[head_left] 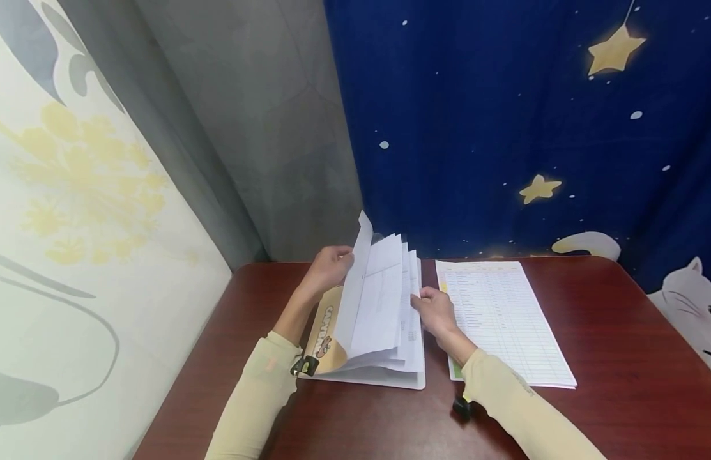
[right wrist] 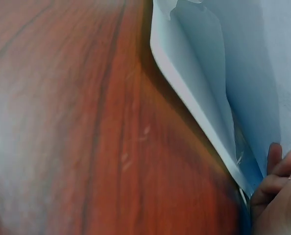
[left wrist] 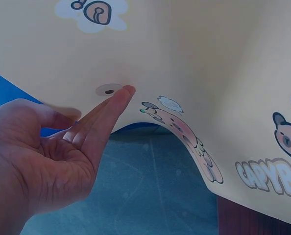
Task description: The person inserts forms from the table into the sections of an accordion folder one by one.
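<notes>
A capybara-printed tan folder or clipboard cover (left wrist: 194, 63) is lifted and bent in the left wrist view. My left hand (head_left: 328, 271) pinches its far edge, thumb on one side and fingers along the printed face. Under the raised cover, several white printed sheets (head_left: 381, 294) fan out over a white backing board (head_left: 389, 381) that lies on the table. At the right edge of these sheets is my right hand (head_left: 438, 313), with thumb and fingers gripping them. The right wrist view shows its curled fingers (right wrist: 273, 188) low against the paper, partly cut off by the frame.
Right of the folder lies a stack of printed table sheets (head_left: 504, 319), partly under my right wrist. The dark red wooden table (head_left: 366, 421) ends at the back against grey and blue starry curtains (head_left: 476, 128). A patterned white curtain (head_left: 73, 223) hangs at left.
</notes>
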`<control>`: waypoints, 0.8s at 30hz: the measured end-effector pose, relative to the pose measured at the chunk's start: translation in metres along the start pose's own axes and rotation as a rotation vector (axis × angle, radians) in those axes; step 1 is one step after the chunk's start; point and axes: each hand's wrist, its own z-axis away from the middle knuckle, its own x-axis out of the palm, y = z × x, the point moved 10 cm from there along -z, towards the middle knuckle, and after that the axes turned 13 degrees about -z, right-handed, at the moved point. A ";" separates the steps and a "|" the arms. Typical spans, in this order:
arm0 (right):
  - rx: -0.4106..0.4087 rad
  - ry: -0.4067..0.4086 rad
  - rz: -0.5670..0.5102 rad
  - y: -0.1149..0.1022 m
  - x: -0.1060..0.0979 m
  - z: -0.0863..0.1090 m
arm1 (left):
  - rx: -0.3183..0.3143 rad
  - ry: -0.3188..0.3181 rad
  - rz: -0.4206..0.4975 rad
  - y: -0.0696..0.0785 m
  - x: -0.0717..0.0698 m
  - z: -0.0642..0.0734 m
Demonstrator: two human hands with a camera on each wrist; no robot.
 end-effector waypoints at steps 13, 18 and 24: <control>0.011 0.015 0.013 -0.004 0.007 0.000 | -0.003 0.005 -0.007 0.000 0.000 0.000; 0.048 0.020 0.009 0.004 0.004 0.000 | 0.004 0.017 -0.015 0.000 -0.001 0.000; 0.050 0.009 -0.005 0.003 0.003 0.003 | 0.005 0.021 -0.011 0.001 -0.003 0.000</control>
